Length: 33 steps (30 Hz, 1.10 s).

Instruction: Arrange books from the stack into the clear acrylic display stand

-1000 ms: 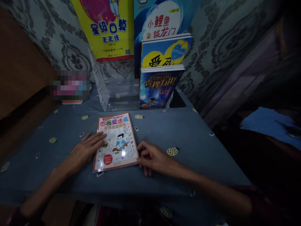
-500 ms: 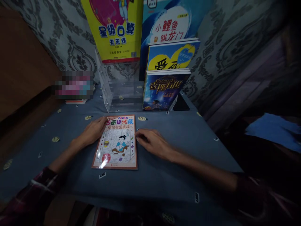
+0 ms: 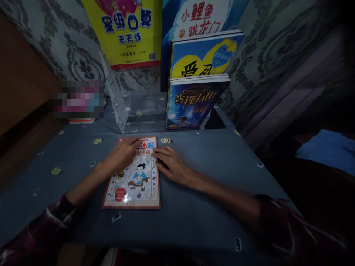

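Observation:
A thin picture book (image 3: 133, 188) with an orange border lies flat and closed on the table, its cover showing a seated figure in blue. My left hand (image 3: 124, 154) rests over the upper left of the cover with fingers stretched out, hiding part of the title. At the book's right edge is my right hand (image 3: 174, 166), its fingers apart and the tips touching the upper right of the cover. Neither hand grips the book.
Behind the book stands a clear acrylic book rack (image 3: 118, 107). It holds a yellow workbook (image 3: 130, 40), a blue-and-yellow book (image 3: 205, 55) and a dark blue book (image 3: 194, 103). A blurred-out stack (image 3: 80, 99) sits at the left. Blue cloth (image 3: 327, 151) lies beyond the table's right edge.
My left hand has slid right from the book's left edge onto its cover. The right hand's curled fingers have straightened and reached over the right edge. The view has shifted slightly.

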Available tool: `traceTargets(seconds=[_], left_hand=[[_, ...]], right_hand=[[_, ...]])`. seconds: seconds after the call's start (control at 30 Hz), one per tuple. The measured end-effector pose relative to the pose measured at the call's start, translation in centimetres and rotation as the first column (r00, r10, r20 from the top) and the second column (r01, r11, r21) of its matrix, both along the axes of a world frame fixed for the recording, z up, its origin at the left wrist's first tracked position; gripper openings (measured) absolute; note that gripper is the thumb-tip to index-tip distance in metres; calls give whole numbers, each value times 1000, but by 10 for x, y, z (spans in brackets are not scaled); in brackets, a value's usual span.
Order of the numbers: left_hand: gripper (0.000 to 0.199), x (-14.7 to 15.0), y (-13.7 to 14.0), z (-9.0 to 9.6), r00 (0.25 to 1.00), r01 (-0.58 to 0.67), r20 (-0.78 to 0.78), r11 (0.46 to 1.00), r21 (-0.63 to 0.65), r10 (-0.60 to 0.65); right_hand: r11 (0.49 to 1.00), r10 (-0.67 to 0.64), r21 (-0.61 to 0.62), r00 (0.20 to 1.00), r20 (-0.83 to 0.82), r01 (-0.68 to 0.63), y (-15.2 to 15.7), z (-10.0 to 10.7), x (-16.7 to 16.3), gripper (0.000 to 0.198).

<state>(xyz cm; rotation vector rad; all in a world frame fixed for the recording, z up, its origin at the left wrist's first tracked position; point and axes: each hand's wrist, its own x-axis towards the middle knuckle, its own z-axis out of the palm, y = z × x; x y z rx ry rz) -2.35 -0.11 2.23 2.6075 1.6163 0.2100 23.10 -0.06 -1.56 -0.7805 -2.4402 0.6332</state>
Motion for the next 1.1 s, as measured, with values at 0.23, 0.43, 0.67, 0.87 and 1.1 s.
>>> traceTargets(seconds=[0.23,0.43,0.67,0.87,1.1], left_hand=[[48,34,21,-9,991,124,-57,988,95,-119],[38,36,20,-13,994,94,50,988,122,-101],[20,32,8,10,973,173,166,983,-58,-161],[19,42,-10,10,998,34,46,998,-54,-31],[18,73,-24,12,947,-159,-265,982,102,181]], right_hand=[[1000,16,-8,1000,-2,-16,-2,7,0,36],[1000,19,1,998,-60,-19,-2,5,1,32],[946,271,-140,951,-151,-292,-30,18,1,31],[925,303,-160,924,-233,-344,-33,19,1,24],[950,-207,-291,929,-308,115,27,13,7,36]])
